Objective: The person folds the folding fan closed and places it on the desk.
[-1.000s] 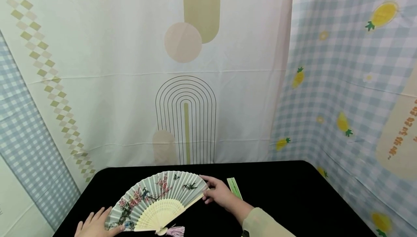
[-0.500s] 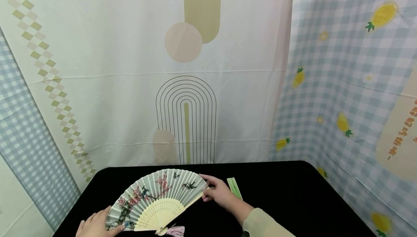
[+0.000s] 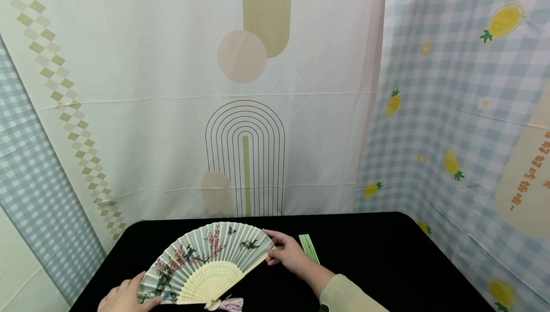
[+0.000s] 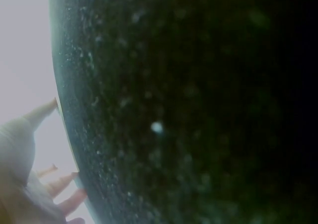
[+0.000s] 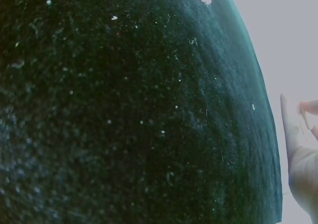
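Observation:
A spread folding fan (image 3: 199, 250), pale grey with pink blossoms and dark birds, has cream ribs that meet at the bottom. From its pivot hangs a pink tassel (image 3: 232, 305). My left hand (image 3: 122, 297) holds the fan's left end, thumb over the front, with the other fingers along the outer edge. At the upper right, my right hand (image 3: 290, 254) pinches the end of the outer rib between thumb and fingers. Both wrist views are mostly filled by dark speckled cloth; the left hand (image 4: 25, 174) and right hand (image 5: 303, 169) show only at the edges.
A black-covered table (image 3: 365, 254) lies beneath the fan. Behind my right hand is a narrow green and white strip (image 3: 309, 249), partly hidden by the forearm. A pale patterned curtain (image 3: 172, 135) hangs behind the table, with a blue checked curtain (image 3: 429, 126) at right.
My left hand's fingers, spread apart earlier, have come closer together at the fan's left end. The fan's upper edge has risen slightly. My right hand has barely moved.

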Motion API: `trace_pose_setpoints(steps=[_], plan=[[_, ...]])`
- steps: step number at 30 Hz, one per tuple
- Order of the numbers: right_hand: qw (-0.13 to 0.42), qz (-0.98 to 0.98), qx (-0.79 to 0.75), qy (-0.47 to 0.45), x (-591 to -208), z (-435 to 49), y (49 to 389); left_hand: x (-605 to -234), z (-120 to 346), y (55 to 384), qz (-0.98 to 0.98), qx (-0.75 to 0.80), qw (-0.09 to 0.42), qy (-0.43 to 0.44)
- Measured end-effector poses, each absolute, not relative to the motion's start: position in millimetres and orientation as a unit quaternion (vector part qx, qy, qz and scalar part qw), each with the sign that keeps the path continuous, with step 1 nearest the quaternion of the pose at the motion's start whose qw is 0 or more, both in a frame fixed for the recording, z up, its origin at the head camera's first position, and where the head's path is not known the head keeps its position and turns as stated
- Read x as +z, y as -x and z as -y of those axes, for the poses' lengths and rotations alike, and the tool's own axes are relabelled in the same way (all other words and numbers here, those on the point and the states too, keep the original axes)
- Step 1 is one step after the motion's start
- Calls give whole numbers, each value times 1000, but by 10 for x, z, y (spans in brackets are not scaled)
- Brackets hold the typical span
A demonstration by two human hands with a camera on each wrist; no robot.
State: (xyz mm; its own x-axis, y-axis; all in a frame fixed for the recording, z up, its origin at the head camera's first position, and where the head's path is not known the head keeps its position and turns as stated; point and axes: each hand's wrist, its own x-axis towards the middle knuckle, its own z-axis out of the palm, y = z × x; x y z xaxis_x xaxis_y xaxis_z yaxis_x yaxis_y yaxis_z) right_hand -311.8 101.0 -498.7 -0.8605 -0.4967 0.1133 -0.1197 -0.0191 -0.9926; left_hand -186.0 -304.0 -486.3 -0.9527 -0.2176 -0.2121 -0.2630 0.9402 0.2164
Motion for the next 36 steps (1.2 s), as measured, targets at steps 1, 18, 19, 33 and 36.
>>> trace_pose_setpoints(steps=[1,18,19,33,36], plan=[[138,-686,-678,225,-4985,-1010,3115,-4856,3046,1859,-980,122,95,121],[125,-679,-685,233,-4997,-1016,3109,-4831,3136,1805,-976,182,79,93],[125,-679,-685,232,-5000,-1017,3111,-4834,3134,1796,-975,187,74,92],[128,-680,-684,230,-5014,-1028,3129,-4802,3283,1726,-914,397,84,-31],[130,-681,-683,228,-5017,-1031,3132,-4784,3317,1723,-888,446,103,-47]])
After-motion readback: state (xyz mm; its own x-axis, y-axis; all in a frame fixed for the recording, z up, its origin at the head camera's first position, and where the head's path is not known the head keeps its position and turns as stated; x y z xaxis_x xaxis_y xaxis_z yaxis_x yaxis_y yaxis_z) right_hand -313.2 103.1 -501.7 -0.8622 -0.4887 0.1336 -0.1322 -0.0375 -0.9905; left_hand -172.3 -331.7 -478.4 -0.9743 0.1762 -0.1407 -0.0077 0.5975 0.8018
